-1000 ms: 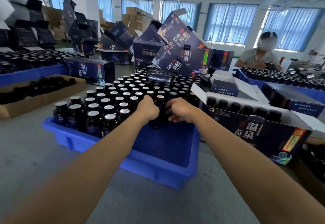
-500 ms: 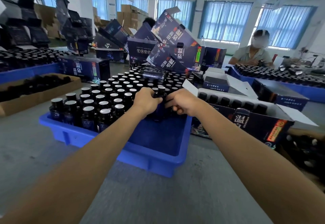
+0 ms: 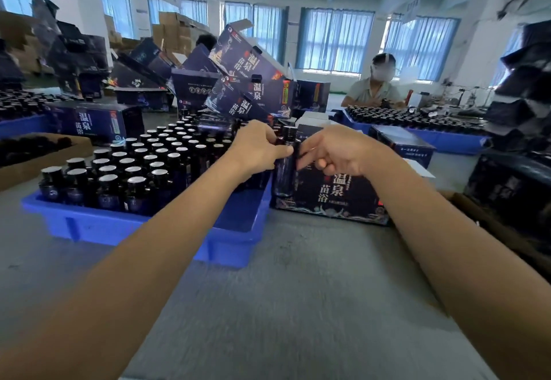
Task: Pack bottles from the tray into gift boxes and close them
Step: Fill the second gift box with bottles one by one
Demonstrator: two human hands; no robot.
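A blue tray (image 3: 119, 226) on the grey table holds several dark bottles with silver caps (image 3: 143, 167); its right end is bare. Just right of the tray stands a dark gift box (image 3: 337, 197) with white characters on its front. Both hands are raised over the tray's right edge, in front of that box. My left hand (image 3: 258, 148) grips a dark bottle (image 3: 285, 173) with its thumb on the neck. My right hand (image 3: 337, 152) pinches the same cluster from the right. Whether one or two bottles are held is hard to tell.
A pile of dark gift boxes (image 3: 244, 81) leans behind the tray. A closed gift box (image 3: 95, 123) and a cardboard tray (image 3: 44, 155) lie at the left. A seated person (image 3: 372, 90) works at the back right behind another blue tray of bottles (image 3: 417, 129). Dark boxes (image 3: 512, 182) crowd the right edge.
Both hands have risen from among the bottles in the tray and shifted right, lifting the bottle up in front of the gift box. The camera has tilted and moved closer.
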